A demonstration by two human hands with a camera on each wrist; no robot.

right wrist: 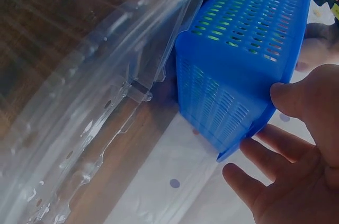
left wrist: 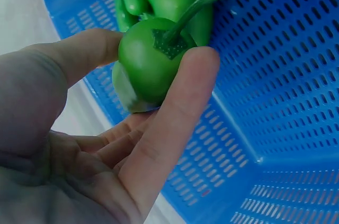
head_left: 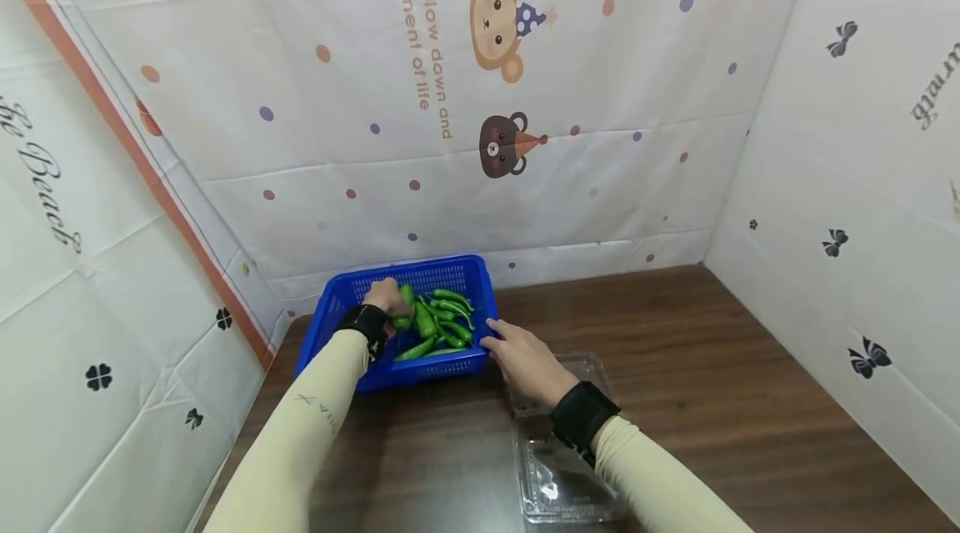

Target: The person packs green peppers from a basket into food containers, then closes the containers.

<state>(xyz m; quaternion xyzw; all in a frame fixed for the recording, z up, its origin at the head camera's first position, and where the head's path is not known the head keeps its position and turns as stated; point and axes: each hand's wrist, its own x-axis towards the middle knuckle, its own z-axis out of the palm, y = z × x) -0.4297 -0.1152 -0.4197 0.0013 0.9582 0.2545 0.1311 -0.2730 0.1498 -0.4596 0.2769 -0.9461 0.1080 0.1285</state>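
Observation:
A blue plastic basket (head_left: 486, 287) with slotted walls holds several long green peppers (head_left: 453, 308) and plumper ones. My left hand (head_left: 386, 298) is inside it, gripping a plump green pepper (left wrist: 143, 70) between the thumb and fingers. That pepper's curved stem points away from the palm, and other peppers lie just beyond it in the left wrist view. At the basket's near right corner, my right hand (head_left: 528, 362) pinches the rim, thumb (right wrist: 288, 99) on one side and fingertips (right wrist: 254, 147) on the other.
An opened clear plastic clamshell box (head_left: 562, 479) lies on the brown wooden table (head_left: 697, 383), partly under my right wrist. Printed white cloth (head_left: 360, 158) hangs behind the table and along both sides. The basket stands close to the back cloth.

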